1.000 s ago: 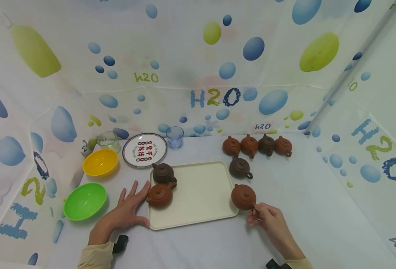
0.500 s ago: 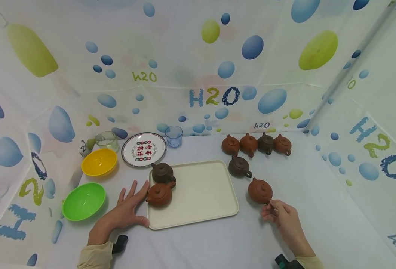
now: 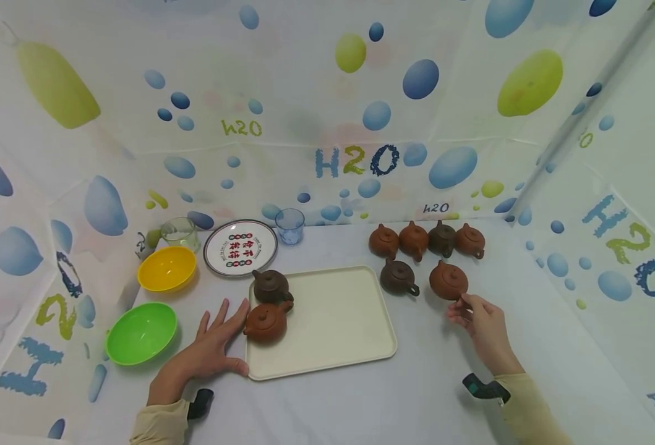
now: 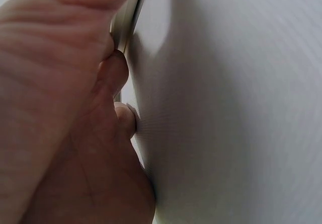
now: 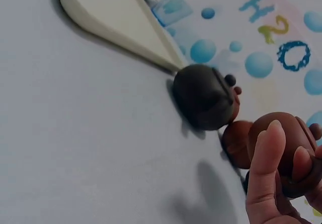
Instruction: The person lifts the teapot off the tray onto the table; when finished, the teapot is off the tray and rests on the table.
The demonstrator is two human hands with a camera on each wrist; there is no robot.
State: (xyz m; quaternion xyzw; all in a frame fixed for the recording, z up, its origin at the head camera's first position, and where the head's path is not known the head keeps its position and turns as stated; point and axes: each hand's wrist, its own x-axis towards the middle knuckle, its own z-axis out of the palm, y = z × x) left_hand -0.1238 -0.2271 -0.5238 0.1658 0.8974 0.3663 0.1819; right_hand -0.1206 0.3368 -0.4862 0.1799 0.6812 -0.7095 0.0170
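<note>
Right hand (image 3: 480,318): pinches the handle of a reddish teapot (image 3: 448,280), which sits on the white table (image 3: 360,402), right of the tray and just beside a dark teapot (image 3: 398,277).
Back row: 4 teapots (image 3: 426,240) close behind — little room there.
Left hand (image 3: 207,352): fingers spread flat, thumb against the tray (image 3: 333,315) at its left edge.
Tray: 2 teapots (image 3: 268,306) at its left edge — the rest bare.
Open room: wide bare table right of the right hand.

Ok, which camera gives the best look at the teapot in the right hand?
The head view: the reddish-brown teapot shows whole, beside the dark teapot. The right wrist view shows it partly behind fingers. The left wrist view misses it.
</note>
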